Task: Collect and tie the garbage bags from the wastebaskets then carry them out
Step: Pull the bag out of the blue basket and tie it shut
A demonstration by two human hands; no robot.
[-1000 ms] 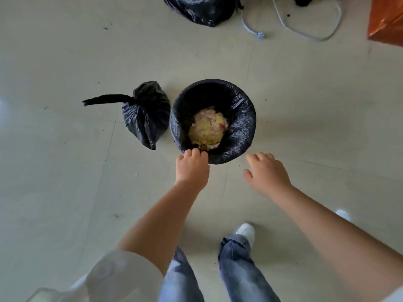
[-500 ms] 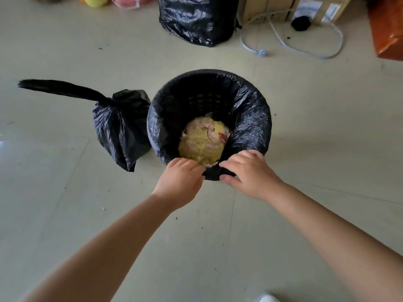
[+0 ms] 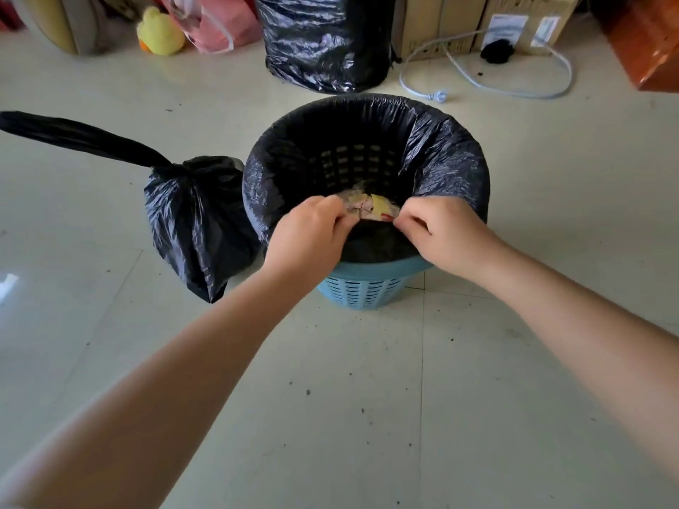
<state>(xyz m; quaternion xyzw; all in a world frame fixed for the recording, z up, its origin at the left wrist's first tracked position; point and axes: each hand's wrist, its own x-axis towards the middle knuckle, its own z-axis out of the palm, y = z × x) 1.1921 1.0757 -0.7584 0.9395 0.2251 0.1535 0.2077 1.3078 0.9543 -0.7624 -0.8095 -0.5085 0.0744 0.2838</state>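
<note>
Both hands, left hand (image 3: 312, 235) and right hand (image 3: 446, 233), pinch the black liner (image 3: 444, 159) at the blue wastebasket's (image 3: 362, 288) near rim, beside a tied bag (image 3: 194, 222).

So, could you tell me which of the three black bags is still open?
The liner in the blue basket, whose near rim both hands pinch. The small bag beside it is knotted; the big bag behind looks closed.

Labels on the boxes (image 3: 514, 23) are unreadable.
</note>
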